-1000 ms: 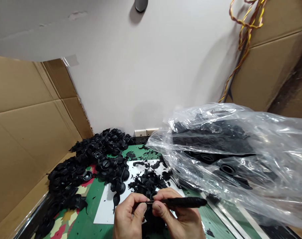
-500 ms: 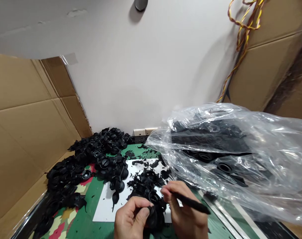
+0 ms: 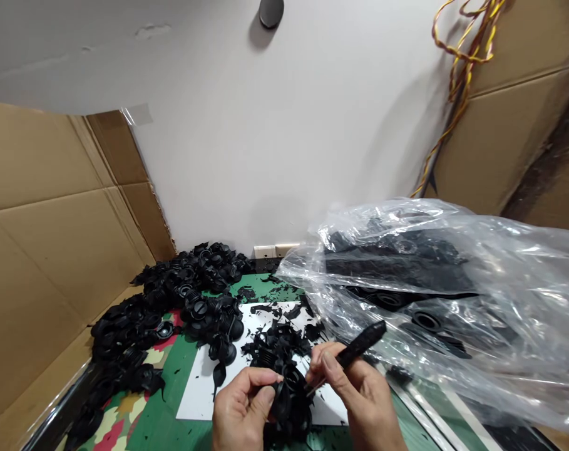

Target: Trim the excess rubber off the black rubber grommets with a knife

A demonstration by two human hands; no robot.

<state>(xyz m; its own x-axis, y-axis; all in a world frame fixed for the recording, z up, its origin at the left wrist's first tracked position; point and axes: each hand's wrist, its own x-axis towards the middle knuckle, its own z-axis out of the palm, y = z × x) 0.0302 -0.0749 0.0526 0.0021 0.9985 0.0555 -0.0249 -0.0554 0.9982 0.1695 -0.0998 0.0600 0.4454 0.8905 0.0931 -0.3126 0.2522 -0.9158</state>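
Note:
My left hand [image 3: 244,404] pinches a black rubber part [image 3: 280,404] between thumb and fingertips, low over the front of a white sheet [image 3: 197,401]. In my right hand [image 3: 354,394] is a pen-like tool with a thick black handle [image 3: 365,343] and a thin tip pointing down-left at the dark parts. Whether that tip is a blade cannot be made out. Just behind the hands lies a heap of black rubber parts and scraps [image 3: 279,344], partly hidden by the fingers.
A large pile of ribbed black rubber parts [image 3: 194,282] spreads along the left. On the right, a clear plastic bag [image 3: 500,282] holds more black pieces. Cardboard [image 3: 54,238] stands at the left, before a white wall [image 3: 284,138]. The tabletop [image 3: 164,388] is green.
My right hand has turned the tool: its handle end, which pointed down-right, now points up-right and the tip faces the heap. My left hand still pinches the rubber part.

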